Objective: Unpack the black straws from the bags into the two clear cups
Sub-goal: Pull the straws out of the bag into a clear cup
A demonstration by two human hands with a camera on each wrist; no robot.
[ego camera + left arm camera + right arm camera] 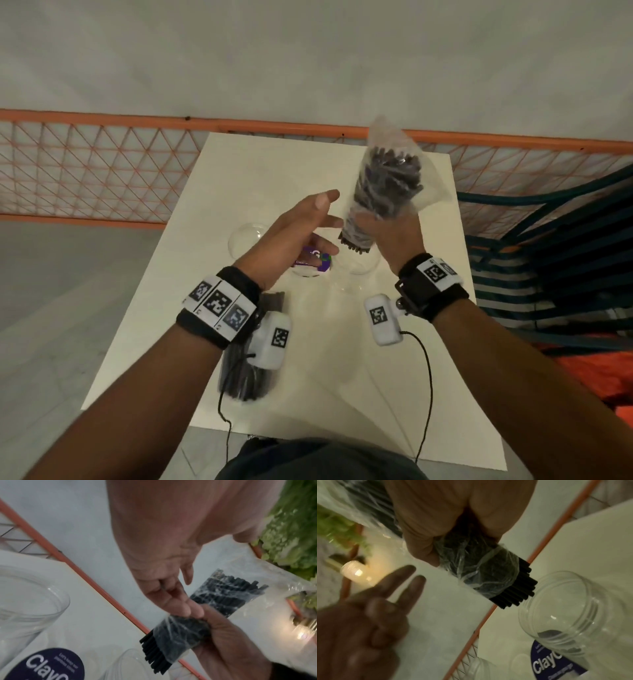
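My right hand (376, 228) grips a clear plastic bag (388, 178) packed with black straws and holds it tilted above the white table (239, 164). Straw ends (354, 245) stick out of the bag's lower, open end, just above a clear cup (359, 270). The right wrist view shows those straw ends (515, 589) near the cup's (565, 609) mouth. My left hand (329, 219) is open beside the bag, fingers straight; contact is unclear. Another clear cup (245, 236) stands to the left. A further bag of black straws (246, 373) lies on the table under my left wrist.
A round purple label (313, 260) lies between the two cups. An orange mesh fence (102, 164) runs behind the table. A teal striped chair (548, 257) stands close on the right. Wrist-camera cables (426, 377) hang over the table's near edge.
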